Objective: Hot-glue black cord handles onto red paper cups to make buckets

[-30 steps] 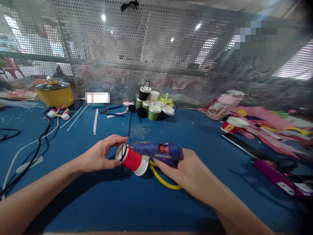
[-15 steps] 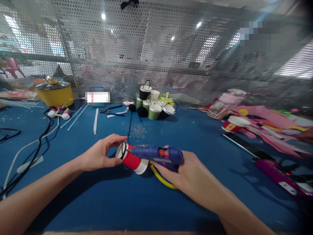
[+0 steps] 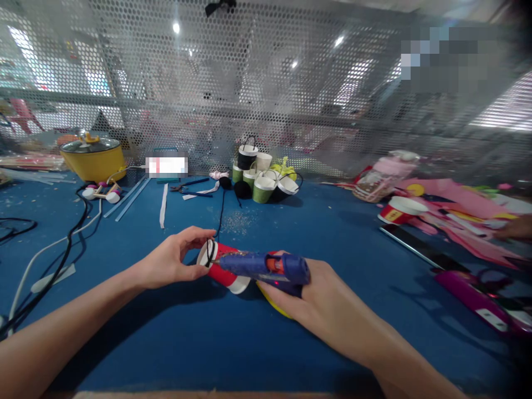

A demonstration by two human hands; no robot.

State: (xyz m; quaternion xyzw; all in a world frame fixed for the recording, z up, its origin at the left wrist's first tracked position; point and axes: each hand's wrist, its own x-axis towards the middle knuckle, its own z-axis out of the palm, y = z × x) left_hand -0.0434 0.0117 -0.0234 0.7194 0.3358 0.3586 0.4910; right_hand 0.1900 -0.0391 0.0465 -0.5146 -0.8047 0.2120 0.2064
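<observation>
A red and white paper cup (image 3: pixel 226 276) lies tilted on its side over the blue table. My left hand (image 3: pixel 183 256) is closed on its rim, thumb below and fingers above. Black cord (image 3: pixel 210 252) runs across the cup's mouth and away over the table toward a dark ball. My right hand (image 3: pixel 310 293) grips a blue glue gun (image 3: pixel 253 265), whose small red light glows. The gun's nozzle meets the cord and rim beside my left fingertips; exact contact is hard to tell. Under the gun, a yellow curved strip (image 3: pixel 276 305) is partly hidden by my right hand.
Several small cups with cord handles (image 3: pixel 264 188) stand at the back. A yellow pot (image 3: pixel 93 158) and cables (image 3: pixel 62 249) are on the left. At right lie a phone (image 3: pixel 419 249), a purple power strip (image 3: pixel 471 299) and another red cup (image 3: pixel 401 210). Another person's hand (image 3: pixel 515 227) shows at the right edge.
The glue gun has shifted slightly left and down, its nozzle closer to the cord at the cup's rim. More of the yellow strip is covered. My left hand stays on the cup.
</observation>
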